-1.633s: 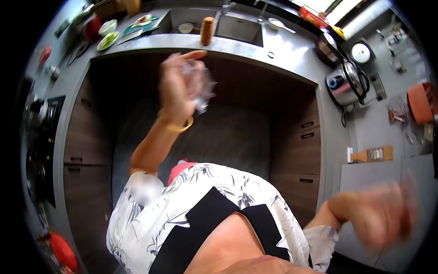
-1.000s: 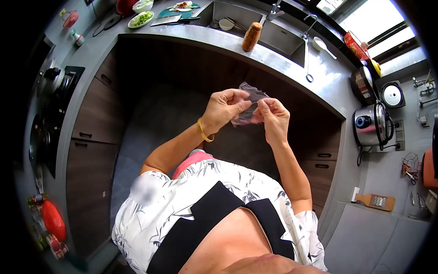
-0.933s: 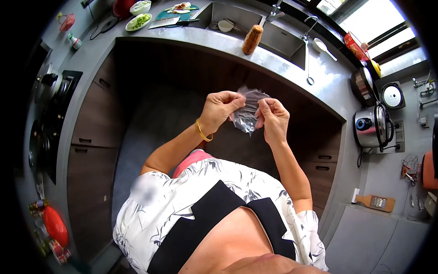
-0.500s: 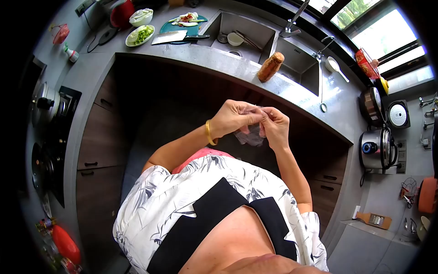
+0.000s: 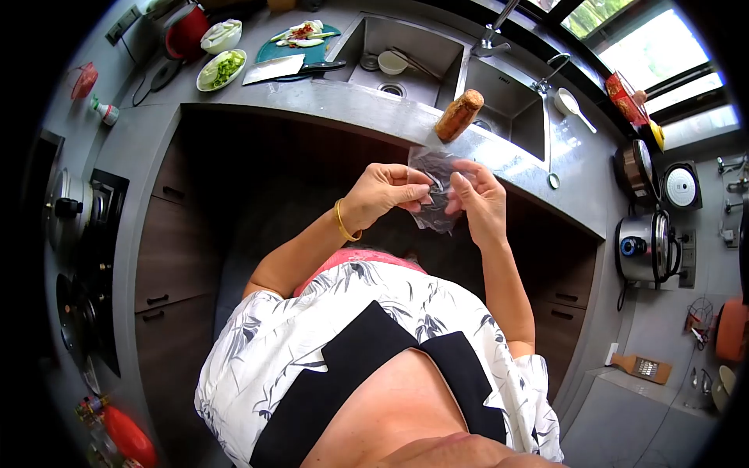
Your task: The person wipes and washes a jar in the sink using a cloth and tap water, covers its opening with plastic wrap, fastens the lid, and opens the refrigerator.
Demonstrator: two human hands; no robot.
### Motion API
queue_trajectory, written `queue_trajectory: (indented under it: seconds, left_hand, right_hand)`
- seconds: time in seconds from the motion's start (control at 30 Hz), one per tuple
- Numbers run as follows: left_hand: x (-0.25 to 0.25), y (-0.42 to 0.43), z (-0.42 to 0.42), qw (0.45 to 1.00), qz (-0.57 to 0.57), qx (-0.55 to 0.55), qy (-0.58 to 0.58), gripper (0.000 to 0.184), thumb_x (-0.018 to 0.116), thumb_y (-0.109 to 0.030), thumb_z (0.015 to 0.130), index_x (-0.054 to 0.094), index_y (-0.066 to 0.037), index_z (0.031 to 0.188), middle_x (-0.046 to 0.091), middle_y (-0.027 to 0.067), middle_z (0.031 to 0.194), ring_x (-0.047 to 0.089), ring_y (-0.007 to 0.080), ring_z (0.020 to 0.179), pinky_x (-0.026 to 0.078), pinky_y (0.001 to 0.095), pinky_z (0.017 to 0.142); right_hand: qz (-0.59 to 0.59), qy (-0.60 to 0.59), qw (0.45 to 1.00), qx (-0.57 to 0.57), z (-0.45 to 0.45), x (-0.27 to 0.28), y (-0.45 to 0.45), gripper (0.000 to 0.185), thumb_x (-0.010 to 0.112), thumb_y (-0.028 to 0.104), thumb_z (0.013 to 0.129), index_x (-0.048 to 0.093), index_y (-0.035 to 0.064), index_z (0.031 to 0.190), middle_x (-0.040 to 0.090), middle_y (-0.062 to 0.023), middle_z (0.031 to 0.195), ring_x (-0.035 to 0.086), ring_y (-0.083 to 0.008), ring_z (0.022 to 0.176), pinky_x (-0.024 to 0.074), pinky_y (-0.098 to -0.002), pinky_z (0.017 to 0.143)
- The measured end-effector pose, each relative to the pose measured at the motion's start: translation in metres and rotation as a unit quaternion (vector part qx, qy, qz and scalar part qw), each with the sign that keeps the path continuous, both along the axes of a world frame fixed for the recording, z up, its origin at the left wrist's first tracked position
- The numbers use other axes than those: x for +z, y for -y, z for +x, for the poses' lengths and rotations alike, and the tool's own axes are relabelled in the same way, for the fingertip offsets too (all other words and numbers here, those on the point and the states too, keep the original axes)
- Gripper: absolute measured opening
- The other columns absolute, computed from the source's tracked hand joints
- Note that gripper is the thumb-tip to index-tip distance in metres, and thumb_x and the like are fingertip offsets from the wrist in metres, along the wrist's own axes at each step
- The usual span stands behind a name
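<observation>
Head view: both hands up in front of the torso, over the gap on the near side of the desk (image 5: 312, 97), working a crumpled piece of clear plastic (image 5: 437, 217). Plastic hangs between them in mid-air, not touching the desk. Bag or flat film: can't tell.

Left hand (image 5: 390, 189): narrow, thumb and index pinching at the left part of the plastic. Right hand (image 5: 482, 204): fingers curled narrow at the right edge; fingertips partly hidden, so can't tell if that pinch is closed.

Step in hand, my read: separating or spreading the plastic. Next move calls for a firm pinch on both edges, then an even, gentle pull; thin stuff like this probably clings or tears.

Far side of the hands: orange-brown jar (image 5: 459, 115), upright on the near rim of the right basin (image 5: 507, 97), apart from the plastic. Far left on the desk: knife (image 5: 273, 69) lying partly over the teal board (image 5: 269, 51), chopped greens (image 5: 226, 66) in a dish just left of it.
</observation>
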State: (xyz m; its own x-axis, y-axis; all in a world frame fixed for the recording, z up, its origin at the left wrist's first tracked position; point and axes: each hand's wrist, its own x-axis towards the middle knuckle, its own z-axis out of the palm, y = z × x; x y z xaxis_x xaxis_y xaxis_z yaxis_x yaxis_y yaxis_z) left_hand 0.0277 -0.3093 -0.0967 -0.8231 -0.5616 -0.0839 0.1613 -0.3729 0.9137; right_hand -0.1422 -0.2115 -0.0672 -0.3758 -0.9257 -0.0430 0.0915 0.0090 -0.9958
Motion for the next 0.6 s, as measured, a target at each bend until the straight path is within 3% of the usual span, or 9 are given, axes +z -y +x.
queue_trajectory:
  seconds: [0.13, 0.27, 0.4, 0.5, 0.6]
  left_hand:
    - [0.001, 0.003, -0.001, 0.998, -0.002, 0.069, -0.015, 0.020, 0.065, -0.008, 0.084, 0.064, 0.003, 0.100, 0.068, 0.0103, 0.085, 0.065, 0.0122, 0.073, 0.055, 0.0219, 0.067]
    - [0.002, 0.007, 0.001, 0.998, -0.030, 0.064, 0.003, 0.021, 0.063, -0.006, 0.085, 0.063, 0.003, 0.104, 0.068, 0.0101, 0.085, 0.065, 0.0122, 0.074, 0.055, 0.0221, 0.067]
    - [-0.001, 0.006, 0.000, 0.998, -0.017, 0.063, -0.024, 0.022, 0.059, -0.005, 0.087, 0.063, 0.002, 0.108, 0.068, 0.0090, 0.086, 0.065, 0.0121, 0.075, 0.055, 0.0223, 0.068]
    - [-0.006, 0.008, 0.000, 0.998, -0.007, 0.039, -0.056, 0.022, 0.057, -0.002, 0.087, 0.064, 0.002, 0.108, 0.068, 0.0092, 0.086, 0.066, 0.0128, 0.075, 0.055, 0.0229, 0.070]
    - [-0.007, 0.011, 0.002, 0.996, -0.069, 0.011, -0.062, 0.022, 0.052, 0.003, 0.087, 0.065, 0.004, 0.104, 0.067, 0.0110, 0.088, 0.065, 0.0138, 0.080, 0.053, 0.0260, 0.077]
  right_hand:
    - [0.032, 0.089, 0.993, 0.071, -0.003, 0.003, 0.002, 0.047, 0.070, 0.013, 0.082, 0.046, -0.0032, 0.119, 0.061, -0.0079, 0.078, 0.059, -0.0112, 0.061, 0.0506, -0.0218, 0.052]
    - [0.043, 0.157, 0.985, 0.059, -0.008, -0.004, 0.006, 0.038, 0.068, 0.006, 0.081, 0.051, -0.0040, 0.114, 0.061, -0.0086, 0.077, 0.061, -0.0119, 0.061, 0.0533, -0.0237, 0.055]
    - [0.016, 0.166, 0.985, 0.037, -0.013, -0.014, 0.002, 0.017, 0.058, 0.000, 0.083, 0.061, -0.0025, 0.100, 0.062, -0.0085, 0.076, 0.061, -0.0120, 0.060, 0.0540, -0.0243, 0.054]
    - [0.000, 0.190, 0.982, 0.019, -0.019, -0.017, 0.002, 0.020, 0.046, -0.005, 0.084, 0.064, -0.0017, 0.092, 0.063, -0.0086, 0.076, 0.061, -0.0130, 0.058, 0.0542, -0.0255, 0.052]
    - [-0.010, 0.241, 0.970, 0.010, -0.017, -0.018, 0.001, 0.018, 0.047, -0.002, 0.084, 0.064, -0.0031, 0.090, 0.063, -0.0106, 0.078, 0.062, -0.0165, 0.061, 0.0544, -0.0285, 0.055]
